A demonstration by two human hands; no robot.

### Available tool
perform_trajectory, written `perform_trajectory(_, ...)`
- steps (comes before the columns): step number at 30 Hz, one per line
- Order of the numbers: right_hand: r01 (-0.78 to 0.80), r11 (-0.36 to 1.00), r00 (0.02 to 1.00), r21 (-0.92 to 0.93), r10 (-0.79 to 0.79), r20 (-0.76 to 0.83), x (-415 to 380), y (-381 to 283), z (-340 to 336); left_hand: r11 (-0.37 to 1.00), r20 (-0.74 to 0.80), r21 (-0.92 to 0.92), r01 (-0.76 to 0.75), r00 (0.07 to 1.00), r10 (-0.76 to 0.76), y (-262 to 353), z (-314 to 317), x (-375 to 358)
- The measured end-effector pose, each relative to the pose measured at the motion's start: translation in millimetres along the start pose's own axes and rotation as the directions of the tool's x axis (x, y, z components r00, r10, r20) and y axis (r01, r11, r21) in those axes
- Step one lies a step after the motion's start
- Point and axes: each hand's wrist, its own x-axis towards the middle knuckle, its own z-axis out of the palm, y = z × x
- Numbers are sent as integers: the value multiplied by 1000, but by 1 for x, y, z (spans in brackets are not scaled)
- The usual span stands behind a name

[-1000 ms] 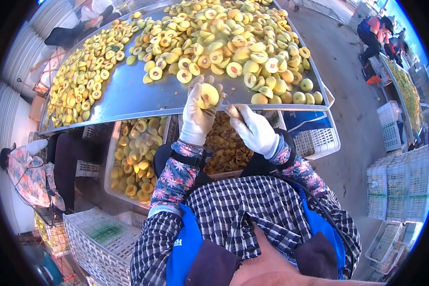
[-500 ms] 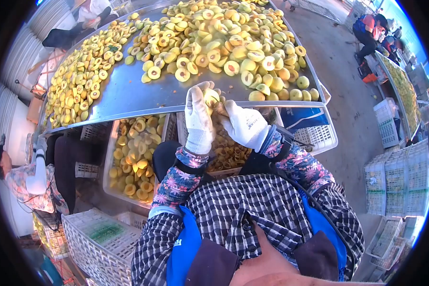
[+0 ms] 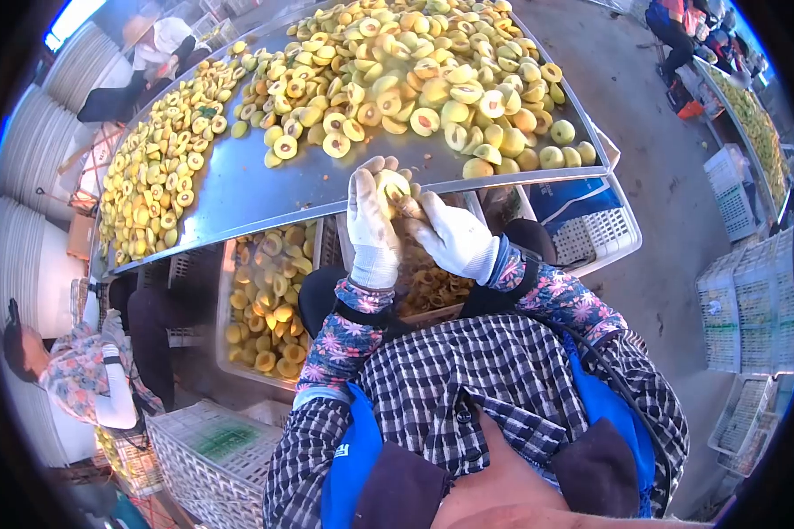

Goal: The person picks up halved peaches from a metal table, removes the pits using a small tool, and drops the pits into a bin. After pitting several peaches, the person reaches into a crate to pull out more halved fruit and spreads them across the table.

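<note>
Just over the near edge of the metal table (image 3: 265,196), my left hand (image 3: 375,231), in a stained white knit glove, cups a yellow peach half (image 3: 392,187) between thumb and fingers. My right hand (image 3: 457,233), gloved the same way, has its fingers pinched together against the fruit's right side. A small brownish piece shows at those fingertips, but I cannot tell what it is. Halved peaches (image 3: 379,79), many with reddish pit hollows, are heaped on the table beyond my hands. Several whole-looking fruits (image 3: 551,157) lie near its right corner.
Below the table edge, a crate (image 3: 225,331) holds peach halves, and brown scraps (image 3: 428,286) fill another under my hands. A white crate (image 3: 622,220) stands at the right, stacked crates (image 3: 741,304) farther off. A seated person (image 3: 84,370) is at the left; others work beyond.
My view has shifted slightly, moving the surroundings across the frame. Both hands stay together around the peach half. The person at the left has changed arm position.
</note>
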Motion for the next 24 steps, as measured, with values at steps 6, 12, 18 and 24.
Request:
perform_trajectory(6, -30, 998, 999, -61, 32, 33, 4, 3, -7, 995, -22, -100, 19, 1000, -21, -2, 0, 1)
perform_trajectory(12, 67, 987, 997, -144, -70, -16, 4, -1, -7, 997, -3, 7, -76, 997, 76, 0, 11, -6)
perform_trajectory(18, 30, 976, 990, -218, 1, 142, 9, -4, -19, 978, 38, 143, -152, 988, 148, -3, 7, -9)
perform_trajectory(24, -135, 971, 918, -199, 198, 343, 0, 10, -8, 962, 60, 268, -47, 998, 32, -17, -10, 2)
